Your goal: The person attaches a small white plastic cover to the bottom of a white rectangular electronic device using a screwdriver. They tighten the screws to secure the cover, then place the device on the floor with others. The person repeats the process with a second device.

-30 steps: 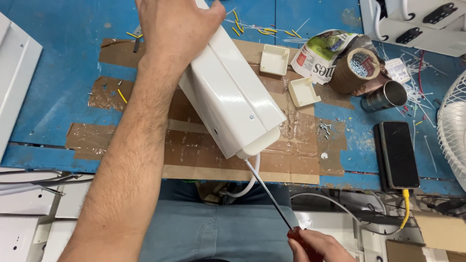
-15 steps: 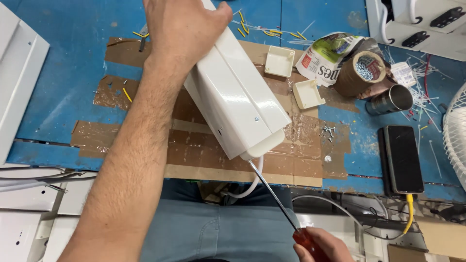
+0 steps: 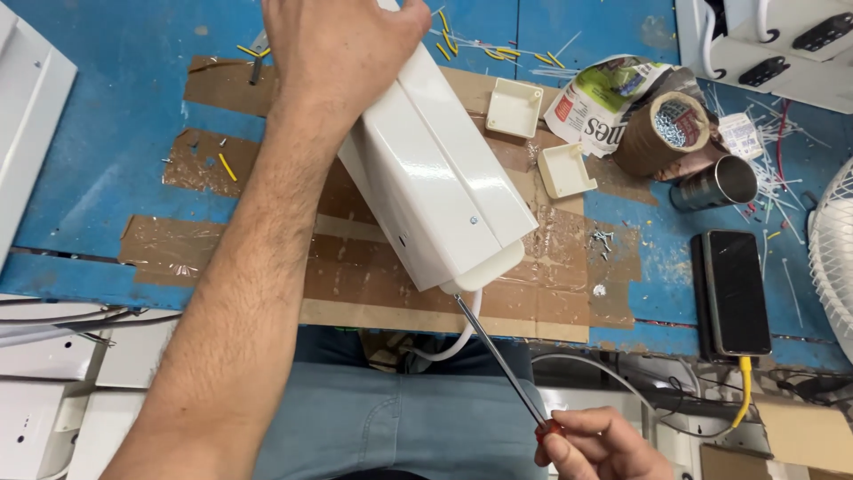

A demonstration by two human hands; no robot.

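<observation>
One white housing [image 3: 440, 191] lies tilted on the taped blue bench [image 3: 115, 133]; left hand [image 3: 342, 44] spread flat, pressing its far end; right hand [image 3: 600, 444] pinched closed on the red handle of one screwdriver [image 3: 502, 360], tip at the housing's near end, beside one white cable [image 3: 458, 342]. Two small square caps [image 3: 515, 107] just beyond; one tape roll [image 3: 662, 133], one metal cup [image 3: 720, 182], one phone [image 3: 733, 289] with yellow lead, all to the right, well apart. Yellow wire offcuts [image 3: 493, 52] scattered; nothing blocks the shaft.
</observation>
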